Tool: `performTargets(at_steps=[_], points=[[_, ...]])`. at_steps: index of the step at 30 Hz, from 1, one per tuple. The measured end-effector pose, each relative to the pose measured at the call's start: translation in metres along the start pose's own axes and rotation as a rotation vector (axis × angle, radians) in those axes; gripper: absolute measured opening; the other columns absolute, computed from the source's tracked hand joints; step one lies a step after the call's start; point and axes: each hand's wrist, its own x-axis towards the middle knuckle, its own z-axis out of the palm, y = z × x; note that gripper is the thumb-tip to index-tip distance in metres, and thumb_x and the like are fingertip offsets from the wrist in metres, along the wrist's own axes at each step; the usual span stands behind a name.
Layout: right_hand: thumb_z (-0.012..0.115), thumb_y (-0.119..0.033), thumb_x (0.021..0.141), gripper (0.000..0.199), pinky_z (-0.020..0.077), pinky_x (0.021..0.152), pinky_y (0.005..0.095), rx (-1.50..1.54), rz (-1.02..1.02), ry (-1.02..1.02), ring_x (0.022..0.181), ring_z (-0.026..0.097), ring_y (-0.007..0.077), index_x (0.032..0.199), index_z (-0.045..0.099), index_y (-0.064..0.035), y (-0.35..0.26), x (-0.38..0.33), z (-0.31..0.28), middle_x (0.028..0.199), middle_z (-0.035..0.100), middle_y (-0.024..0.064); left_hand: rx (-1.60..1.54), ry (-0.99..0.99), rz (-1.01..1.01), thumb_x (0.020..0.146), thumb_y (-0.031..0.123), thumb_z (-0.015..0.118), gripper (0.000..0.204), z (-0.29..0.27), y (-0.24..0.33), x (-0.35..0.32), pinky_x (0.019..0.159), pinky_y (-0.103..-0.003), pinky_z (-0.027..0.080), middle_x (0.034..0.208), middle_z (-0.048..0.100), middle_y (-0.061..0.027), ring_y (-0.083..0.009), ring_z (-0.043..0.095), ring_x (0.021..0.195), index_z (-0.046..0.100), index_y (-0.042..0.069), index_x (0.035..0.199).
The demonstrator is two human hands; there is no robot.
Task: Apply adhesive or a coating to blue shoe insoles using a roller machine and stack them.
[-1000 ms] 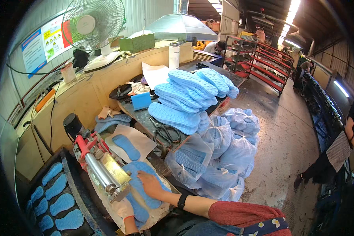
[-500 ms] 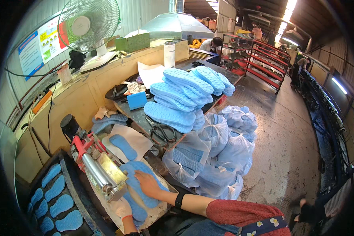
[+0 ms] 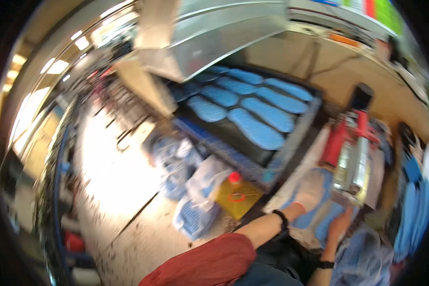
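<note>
My left hand (image 3: pixel 312 187), in a pale glove, lies on a blue sole-shaped piece (image 3: pixel 301 221) on the work board. Its fingers look stretched out, though smeared by motion. Next to it, my bare right hand (image 3: pixel 339 223) rests at the edge of a second blue sole-shaped piece (image 3: pixel 324 225), just below the roller press. Blur hides how the right fingers are bent. The press has red arms, a shiny metal roller (image 3: pixel 361 164) and a black motor (image 3: pixel 361 97); it stands right in front of both hands.
A dark tray (image 3: pixel 291 164) with rows of blue soles sits left of the press, under a metal hood (image 3: pixel 224 35). Bags of blue pieces (image 3: pixel 195 217) and a yellow jug with red cap (image 3: pixel 238 195) stand on the floor. Stacked blue soles (image 3: pixel 414 214) are at right.
My view has swung left, so the press and hands now appear at the right and the whole tray shows. My left hand has moved forward onto the blue piece beside the roller.
</note>
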Motion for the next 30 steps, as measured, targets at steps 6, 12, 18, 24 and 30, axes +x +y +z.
performTargets(at_steps=[6,12,18,24,30], points=[[0.047,-0.004,0.088,0.039,0.0363,0.103,0.0444,0.384,0.155,-0.197,0.122,0.045,0.0415,0.126,0.048,0.0051,-0.06,0.022,-0.028,0.131,0.049,0.0263,0.029,-0.071,-0.15,0.087,0.025,0.055,0.048,-0.053,-0.022,-0.002,0.102,-0.049,0.032,0.13,0.046,-0.0225,-0.0393,0.04,0.123,0.047,-0.003,0.125],[0.044,-0.005,0.088,0.032,0.039,0.099,0.0451,0.416,0.107,-0.12,0.116,0.05,0.0396,0.118,0.055,0.0022,-0.042,0.023,-0.046,0.122,0.056,0.0231,0.044,-0.225,-0.16,0.088,0.027,0.052,0.05,-0.04,-0.006,0.011,0.106,-0.049,0.03,0.134,0.045,-0.024,-0.0394,0.04,0.127,0.046,-0.003,0.128],[0.049,-0.007,0.087,0.029,0.0411,0.09,0.0497,0.386,0.068,-0.058,0.107,0.052,0.044,0.114,0.055,0.001,-0.079,0.021,-0.044,0.114,0.056,0.0252,0.096,-0.164,-0.124,0.089,0.032,0.053,0.057,-0.021,-0.037,-0.006,0.109,-0.051,0.027,0.139,0.043,-0.025,-0.0422,0.037,0.131,0.043,-0.001,0.134],[0.051,0.005,0.074,0.035,0.0416,0.089,0.05,0.458,0.123,0.037,0.105,0.053,0.0428,0.108,0.057,0.0009,-0.079,0.033,-0.073,0.114,0.058,0.0241,0.104,-0.134,-0.049,0.082,0.026,0.06,0.051,-0.034,-0.016,0.01,0.098,-0.048,0.037,0.127,0.049,-0.0203,-0.0389,0.045,0.12,0.048,0.0,0.124],[0.049,0.008,0.073,0.044,0.0419,0.093,0.0489,0.517,0.056,-0.009,0.114,0.052,0.0417,0.116,0.053,0.0008,-0.087,0.036,-0.082,0.125,0.055,0.0232,0.058,-0.132,-0.059,0.073,0.024,0.066,0.076,-0.031,-0.028,-0.002,0.106,-0.05,0.031,0.136,0.043,-0.0213,-0.0406,0.037,0.129,0.037,-0.001,0.138]])
